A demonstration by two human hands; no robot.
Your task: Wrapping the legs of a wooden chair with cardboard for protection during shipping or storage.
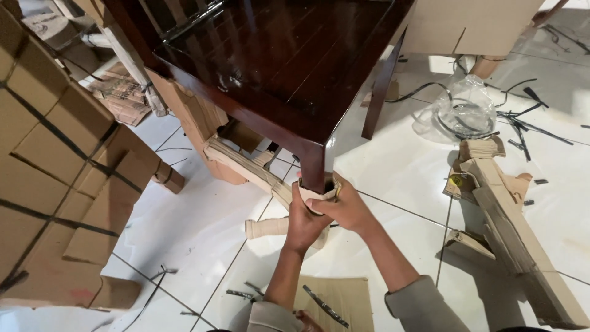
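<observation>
While both hands clamp cardboard wrap (319, 195) on bench leg (313, 166), left hand (305, 222) and right hand (346, 209) gripping it, unwrapping step seems underway; next likely needs firm downward pull.

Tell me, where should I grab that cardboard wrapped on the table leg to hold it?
Grip the cardboard wrap around its middle, one hand from each side, as the left hand and right hand do. It forms a narrow sleeve hugging the upright table leg, so fingers can close round it. Its top edge looks loose and floppy, probably a poorer hold.
</observation>
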